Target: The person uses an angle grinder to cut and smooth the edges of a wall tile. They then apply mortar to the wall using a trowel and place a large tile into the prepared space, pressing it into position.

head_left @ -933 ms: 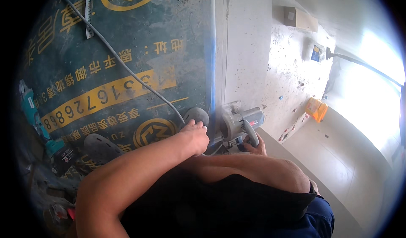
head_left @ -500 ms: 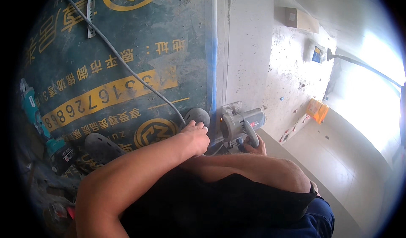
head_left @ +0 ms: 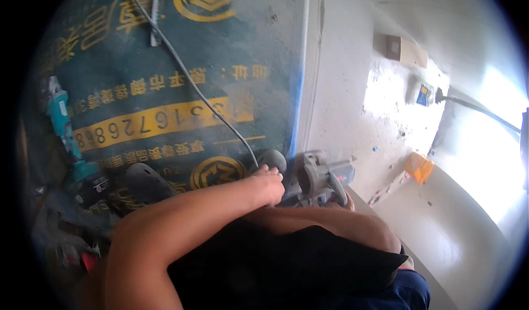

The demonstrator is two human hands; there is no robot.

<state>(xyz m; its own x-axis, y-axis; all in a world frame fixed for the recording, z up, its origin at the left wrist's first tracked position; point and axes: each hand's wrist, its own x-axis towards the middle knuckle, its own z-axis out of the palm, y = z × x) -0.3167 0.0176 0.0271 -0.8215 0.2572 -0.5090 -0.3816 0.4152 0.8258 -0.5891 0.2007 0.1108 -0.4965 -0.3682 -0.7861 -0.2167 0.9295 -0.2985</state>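
My right hand (head_left: pixel 348 201) is wrapped round the loop handle of a grey power saw (head_left: pixel 317 176), partly hidden behind my bent bare leg (head_left: pixel 330 222). The saw rests on the pale surface just right of the blue-edged floor covering. Its blade does not show. My left hand (head_left: pixel 268 186) is closed in front of the toe of one grey clog (head_left: pixel 273 160), left of the saw. A grey power cord (head_left: pixel 206 98) runs down the dark green covering to its curled fingers, which appear to grip it. My other clog (head_left: pixel 146 180) stands further left.
A teal cordless power tool (head_left: pixel 63 120) with a black battery lies at the far left. Near the top a measuring strip (head_left: pixel 156 18) lies under the cord. A box (head_left: pixel 410 52), an orange packet (head_left: pixel 419 168) and a dark hose-like line (head_left: pixel 479 107) are on the right.
The view has shifted, so the scene sits further right and lower. Less of my right hand shows behind the leg. Both hands keep their hold.
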